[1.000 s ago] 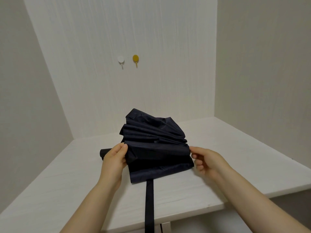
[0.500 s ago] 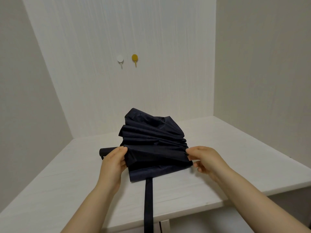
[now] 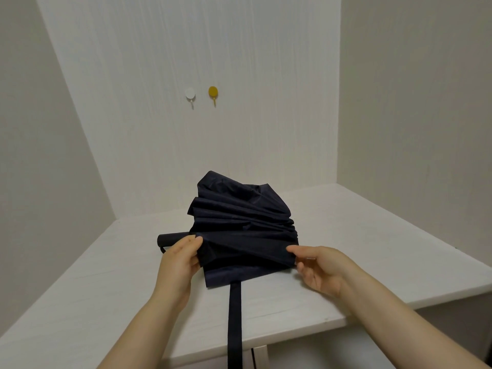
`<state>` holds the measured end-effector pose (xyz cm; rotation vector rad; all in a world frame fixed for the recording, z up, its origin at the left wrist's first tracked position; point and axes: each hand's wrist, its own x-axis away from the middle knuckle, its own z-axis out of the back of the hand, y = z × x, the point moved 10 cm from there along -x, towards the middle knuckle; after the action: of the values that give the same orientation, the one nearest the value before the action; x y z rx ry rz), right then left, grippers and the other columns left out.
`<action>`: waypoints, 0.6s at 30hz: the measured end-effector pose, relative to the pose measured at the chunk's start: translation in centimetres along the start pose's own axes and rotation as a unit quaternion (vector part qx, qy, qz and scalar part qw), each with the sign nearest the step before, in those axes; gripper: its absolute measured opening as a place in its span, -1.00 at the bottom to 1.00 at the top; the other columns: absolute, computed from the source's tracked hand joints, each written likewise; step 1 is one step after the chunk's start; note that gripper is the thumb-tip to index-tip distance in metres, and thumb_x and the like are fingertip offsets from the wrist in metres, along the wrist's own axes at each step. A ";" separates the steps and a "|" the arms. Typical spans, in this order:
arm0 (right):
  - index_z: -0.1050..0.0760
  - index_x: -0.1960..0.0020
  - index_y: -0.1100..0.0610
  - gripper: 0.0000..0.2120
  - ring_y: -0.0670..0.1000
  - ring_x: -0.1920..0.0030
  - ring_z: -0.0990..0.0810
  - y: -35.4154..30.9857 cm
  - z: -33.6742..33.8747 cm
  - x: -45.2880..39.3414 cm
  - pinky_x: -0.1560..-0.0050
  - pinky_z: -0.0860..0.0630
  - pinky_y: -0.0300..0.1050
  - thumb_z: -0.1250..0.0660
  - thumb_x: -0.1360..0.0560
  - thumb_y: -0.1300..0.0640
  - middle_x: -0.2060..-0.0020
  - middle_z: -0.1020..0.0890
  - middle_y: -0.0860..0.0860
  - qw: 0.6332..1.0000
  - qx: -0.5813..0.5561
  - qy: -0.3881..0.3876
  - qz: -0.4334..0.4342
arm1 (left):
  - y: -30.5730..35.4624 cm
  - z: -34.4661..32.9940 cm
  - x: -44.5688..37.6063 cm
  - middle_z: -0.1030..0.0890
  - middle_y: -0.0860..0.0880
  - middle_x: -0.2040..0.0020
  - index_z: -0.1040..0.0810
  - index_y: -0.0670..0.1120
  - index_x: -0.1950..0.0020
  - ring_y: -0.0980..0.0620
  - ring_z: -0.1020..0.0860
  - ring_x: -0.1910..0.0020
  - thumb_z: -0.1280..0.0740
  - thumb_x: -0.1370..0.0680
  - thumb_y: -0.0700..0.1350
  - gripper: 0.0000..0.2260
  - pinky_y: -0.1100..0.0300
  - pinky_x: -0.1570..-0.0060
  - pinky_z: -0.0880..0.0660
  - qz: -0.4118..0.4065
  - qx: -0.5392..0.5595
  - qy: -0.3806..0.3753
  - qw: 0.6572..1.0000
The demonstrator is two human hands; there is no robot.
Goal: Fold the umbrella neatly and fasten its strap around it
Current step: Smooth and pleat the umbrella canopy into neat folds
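Left hand (image 3: pixel 177 265) pinches the umbrella (image 3: pixel 241 230) canopy's near-left fold, as before. Right hand (image 3: pixel 320 270) now pinches the right fold edge, fingers shifted slightly. Umbrella lies on the table (image 3: pixel 372 235); handle (image 3: pixel 170 238) partly hidden behind the left hand. Strap (image 3: pixel 234 323) hangs over the table edge, its end cut off.

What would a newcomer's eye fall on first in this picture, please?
The dark navy umbrella, half gathered into loose pleats at the middle of the white table, with the left hand and right hand pinching its near fold. Its strap hangs unfastened over the table's front edge, and a white hook and yellow hook dot the back wall.
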<state>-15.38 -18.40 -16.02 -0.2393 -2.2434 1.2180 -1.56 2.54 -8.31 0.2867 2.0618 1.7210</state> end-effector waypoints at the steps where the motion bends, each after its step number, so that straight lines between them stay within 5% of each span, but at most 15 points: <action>1: -0.58 0.18 0.19 -0.84 -0.16 0.67 -0.44 -0.4 0.2 0.0 0.67 -0.32 -0.40 -0.25 -0.49 0.32 0.33 -0.51 0.04 1.000 -0.001 0.017 0.021 | -0.1 0.0 0.0 -0.49 -0.18 0.11 -0.50 -0.23 0.08 -0.13 -0.49 0.06 -0.19 -0.56 -0.22 -0.87 -0.02 -0.03 -0.42 0.001 -0.002 -0.001 1.000; 6: -0.58 0.19 0.18 -0.82 -0.16 0.63 -0.43 -3.2 0.8 0.9 0.62 -0.32 -0.37 -0.24 -0.47 0.35 0.37 -0.58 0.01 0.988 0.056 0.061 0.130 | -0.7 1.0 0.5 -0.59 -0.17 0.18 -0.56 -0.26 0.20 -0.12 -0.56 0.12 -0.25 -0.53 -0.20 -0.82 0.04 0.01 -0.50 0.015 -0.038 0.022 0.999; 9: -0.59 0.17 0.17 -0.85 -0.14 0.58 -0.48 -3.6 0.3 1.8 0.57 -0.38 -0.32 -0.27 -0.47 0.33 0.27 -0.60 0.02 0.978 0.138 0.056 0.148 | -2.1 2.1 0.9 -0.56 -0.13 0.22 -0.52 -0.15 0.23 -0.05 -0.52 0.17 -0.35 -0.43 0.05 -0.74 0.02 -0.02 -0.49 0.052 -0.127 0.028 0.990; 11: -0.59 0.15 0.20 -0.89 -0.12 0.58 -0.51 -3.4 0.0 2.1 0.57 -0.41 -0.32 -0.29 -0.47 0.30 0.25 -0.60 0.05 0.973 0.176 0.047 0.143 | -2.8 2.4 1.7 -0.49 -0.10 0.29 -0.45 -0.10 0.27 -0.02 -0.44 0.26 -0.35 -0.38 0.15 -0.68 0.07 0.15 -0.40 0.071 -0.199 0.016 0.977; 18: -0.58 0.21 0.33 -0.88 0.05 0.49 -0.50 -3.1 0.9 2.1 0.54 -0.35 -0.27 -0.35 -0.42 0.27 0.41 -0.58 0.15 0.928 0.327 0.097 0.147 | -2.9 2.8 2.8 -0.35 0.05 0.58 -0.29 -0.12 0.49 0.05 -0.30 0.51 -0.37 -0.46 -0.19 -0.62 0.19 0.43 -0.21 0.040 -0.327 0.048 0.943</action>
<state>-17.31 -19.95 -13.01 -0.4161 -1.5565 1.9311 -2.42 5.60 -12.00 0.0749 1.4290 2.3848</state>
